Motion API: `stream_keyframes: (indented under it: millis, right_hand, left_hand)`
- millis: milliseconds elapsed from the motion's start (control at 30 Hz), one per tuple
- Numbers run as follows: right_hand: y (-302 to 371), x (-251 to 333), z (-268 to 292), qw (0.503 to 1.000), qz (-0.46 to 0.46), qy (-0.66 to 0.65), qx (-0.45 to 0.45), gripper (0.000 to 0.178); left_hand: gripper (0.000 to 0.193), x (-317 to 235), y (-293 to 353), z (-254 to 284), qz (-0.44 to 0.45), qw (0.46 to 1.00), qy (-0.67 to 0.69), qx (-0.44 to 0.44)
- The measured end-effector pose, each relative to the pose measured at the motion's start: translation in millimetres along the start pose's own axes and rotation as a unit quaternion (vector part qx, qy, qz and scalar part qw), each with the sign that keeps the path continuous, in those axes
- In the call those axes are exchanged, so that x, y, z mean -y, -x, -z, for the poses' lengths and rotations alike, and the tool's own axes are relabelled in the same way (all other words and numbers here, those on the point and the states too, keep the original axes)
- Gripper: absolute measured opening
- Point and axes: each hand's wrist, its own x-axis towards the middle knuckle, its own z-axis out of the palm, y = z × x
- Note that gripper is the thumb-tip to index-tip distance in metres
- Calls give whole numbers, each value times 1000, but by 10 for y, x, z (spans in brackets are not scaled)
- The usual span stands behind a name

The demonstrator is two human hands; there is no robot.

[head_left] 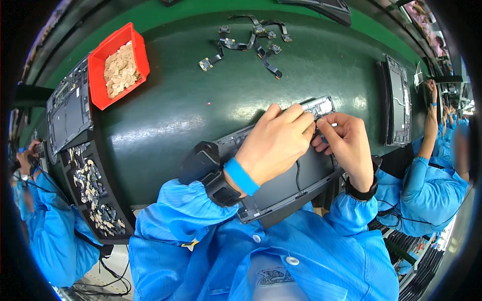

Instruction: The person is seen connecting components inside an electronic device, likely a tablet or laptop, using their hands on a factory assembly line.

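An opened grey laptop base [273, 193] lies tilted at the table's near edge, in front of my body. A thin black cable [297, 176] runs across its flat inner panel. My left hand [276, 143] reaches over the base with curled fingers, its fingertips down by the far right corner [326, 106]. Close beside it, my right hand [347, 145] has thumb and fingers pinched together at the same area. A small dark piece shows between the two hands, but the fingers cover most of what they grip.
Several black flex cables with small boards [246, 42] lie at the back. On the left are a red bin [95, 75] of tan pieces, another laptop base [73, 113] and a black tray [128, 220] of small parts. Stacked laptop bases [399, 100] stand right. Co-workers [427, 190] sit either side.
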Motion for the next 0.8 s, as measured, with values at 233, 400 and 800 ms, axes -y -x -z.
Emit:
stream_keyframes:
  millis: [233,400,800]
  right_hand:
    - [159,197,-33,986,24,154,-59,33]
    - [306,206,93,972,40,221,-74,43]
    - [315,-430,417,992,32,-123,-12,26]
  left_hand:
    - [31,-123,50,-52,22,995,-97,6]
    - [34,-122,71,-29,13,996,-86,-6]
    - [39,-338,-242,-38,-1,982,151,-111]
